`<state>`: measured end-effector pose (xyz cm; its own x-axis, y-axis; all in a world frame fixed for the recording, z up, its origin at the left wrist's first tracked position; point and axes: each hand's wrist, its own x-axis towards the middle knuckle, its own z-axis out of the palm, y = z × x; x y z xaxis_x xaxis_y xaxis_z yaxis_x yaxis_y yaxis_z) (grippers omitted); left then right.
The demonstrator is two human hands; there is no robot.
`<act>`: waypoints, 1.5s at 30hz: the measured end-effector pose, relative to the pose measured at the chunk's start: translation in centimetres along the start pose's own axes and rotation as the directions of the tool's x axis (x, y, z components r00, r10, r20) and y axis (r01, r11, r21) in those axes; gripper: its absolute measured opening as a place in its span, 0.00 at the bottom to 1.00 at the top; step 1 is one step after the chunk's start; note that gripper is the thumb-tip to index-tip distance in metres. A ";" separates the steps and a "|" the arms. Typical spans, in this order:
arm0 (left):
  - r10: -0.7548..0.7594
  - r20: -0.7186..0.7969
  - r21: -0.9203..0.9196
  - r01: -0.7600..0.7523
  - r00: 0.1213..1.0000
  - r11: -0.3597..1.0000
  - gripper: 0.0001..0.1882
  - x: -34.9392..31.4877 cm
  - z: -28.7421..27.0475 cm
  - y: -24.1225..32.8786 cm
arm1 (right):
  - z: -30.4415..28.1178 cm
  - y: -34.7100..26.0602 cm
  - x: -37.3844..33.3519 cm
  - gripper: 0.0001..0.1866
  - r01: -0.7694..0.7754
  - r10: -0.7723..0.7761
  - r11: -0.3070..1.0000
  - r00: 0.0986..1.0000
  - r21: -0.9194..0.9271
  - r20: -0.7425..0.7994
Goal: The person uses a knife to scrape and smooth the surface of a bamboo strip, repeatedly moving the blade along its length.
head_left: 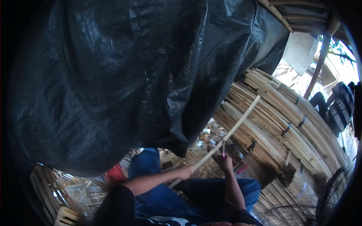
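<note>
Left hand [184, 172] clasps pale stick [239, 121], apparently steadying it beside slim tool [223, 154] pinched in right hand [225, 164].

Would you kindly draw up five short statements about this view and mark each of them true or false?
1. The left hand grips a long, pale wooden stick. True.
2. The large sheet hanging ahead is bright yellow. False: the large sheet is black.
3. Stacked wooden strips lie toward the person's right. True.
4. The right hand is out of view. False: the right hand shows below the stick, holding a slender tool with a pink part.
5. The person wears blue trousers. True.
</note>
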<state>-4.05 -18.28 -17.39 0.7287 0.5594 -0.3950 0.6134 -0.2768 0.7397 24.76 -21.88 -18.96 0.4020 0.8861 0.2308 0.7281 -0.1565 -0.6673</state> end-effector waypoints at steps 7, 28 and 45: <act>-0.046 -0.010 -0.216 0.043 0.999 0.976 0.10 -0.9 0.8 -0.1 | -2.4 -0.1 2.7 0.18 -0.226 0.225 0.974 0.974 0.026 0.042; -0.172 0.025 -0.705 0.139 0.985 0.695 0.19 4.2 0.3 -4.0 | 1.2 -2.4 0.6 0.24 -0.047 0.207 0.954 0.817 -0.295 0.539; -0.133 -0.203 -0.570 -0.007 0.970 0.821 0.16 4.1 -0.5 -2.3 | -0.5 -4.8 1.3 0.09 0.077 -0.074 0.995 0.997 0.067 -0.037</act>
<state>-2.64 -15.01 -20.43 0.5638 0.7381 -0.3707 0.3251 0.2143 0.9211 22.11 -20.19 -15.10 0.3673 0.8783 0.3062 0.7178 -0.0583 -0.6938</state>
